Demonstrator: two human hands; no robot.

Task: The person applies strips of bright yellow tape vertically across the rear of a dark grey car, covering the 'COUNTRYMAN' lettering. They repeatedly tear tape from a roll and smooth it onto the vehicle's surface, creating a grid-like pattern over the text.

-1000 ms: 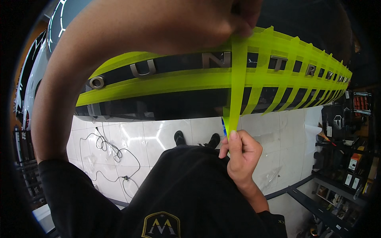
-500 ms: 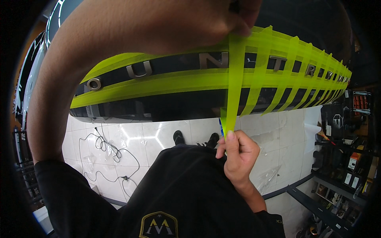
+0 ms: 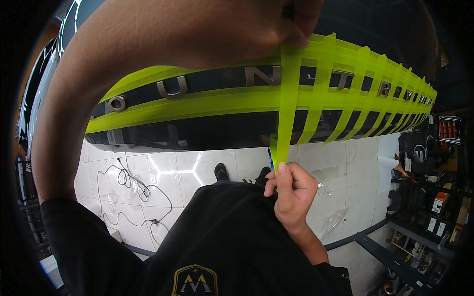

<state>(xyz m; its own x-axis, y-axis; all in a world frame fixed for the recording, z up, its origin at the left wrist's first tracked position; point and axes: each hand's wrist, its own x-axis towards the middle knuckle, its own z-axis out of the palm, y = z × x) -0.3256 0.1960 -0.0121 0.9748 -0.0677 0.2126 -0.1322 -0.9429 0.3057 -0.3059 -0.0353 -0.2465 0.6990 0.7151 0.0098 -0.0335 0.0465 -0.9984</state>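
Observation:
A strip of yellow-green masking tape (image 3: 287, 116) runs down across a dark, glossy car panel (image 3: 217, 132). My left hand (image 3: 291, 29) reaches over from the left and is closed on the strip's upper end; most of its fingers are hidden. Below the panel, my right hand (image 3: 295, 192) pinches the lower end between thumb and fingers, holding it taut. Two long tape bands (image 3: 187, 109) run above and below a row of raised metal letters (image 3: 178, 87). Right of the held strip, several upright strips (image 3: 318, 93) cross both bands between letters. A small blue-marked piece (image 3: 271, 157) shows behind the tape.
A dark cable (image 3: 159, 187) lies looped on the pale tiled floor (image 3: 197, 165) at left. Clear plastic scraps (image 3: 333, 222) lie at right. Shelving (image 3: 419, 232) with boxes and tools stands along the right side. My shoes (image 3: 221, 171) are under the panel's edge.
My right hand and the tape's lower end have shifted slightly left. The strip's upper part has also moved a little left, with both hands keeping hold.

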